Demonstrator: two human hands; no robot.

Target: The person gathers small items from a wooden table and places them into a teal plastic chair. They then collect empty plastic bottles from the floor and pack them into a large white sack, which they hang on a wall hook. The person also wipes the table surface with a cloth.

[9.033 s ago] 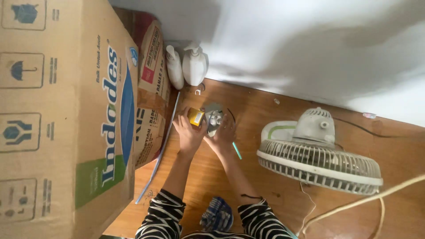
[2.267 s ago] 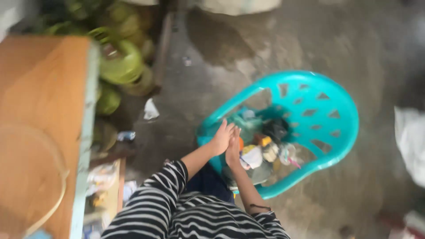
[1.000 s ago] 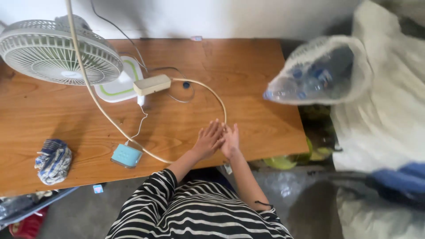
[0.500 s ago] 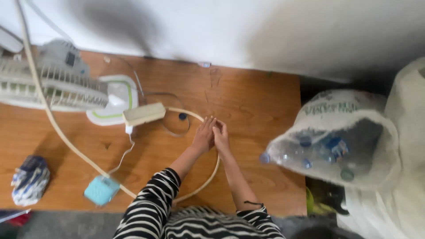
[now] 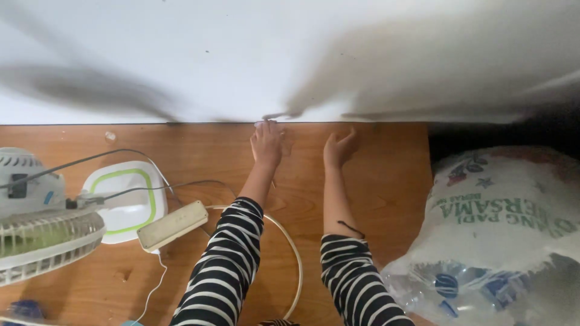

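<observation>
small pale object (image 5: 260,124), table's far edge, against wall, left fingertips touching

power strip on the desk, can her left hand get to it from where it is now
Probably yes. The left hand is at the wall edge, and the cream power strip lies beside that forearm on bare wooden desk, with only thin cables nearby.

Two bare hands counted, left (image 5: 267,142) and right (image 5: 338,148), one wooden bench (image 5: 199,151), one white caged desk fan (image 5: 42,232), one cream oblong power strip (image 5: 172,226), one clear plastic sack of empty bottles (image 5: 501,241), one small clear cap (image 5: 109,136) by the wall.
</observation>
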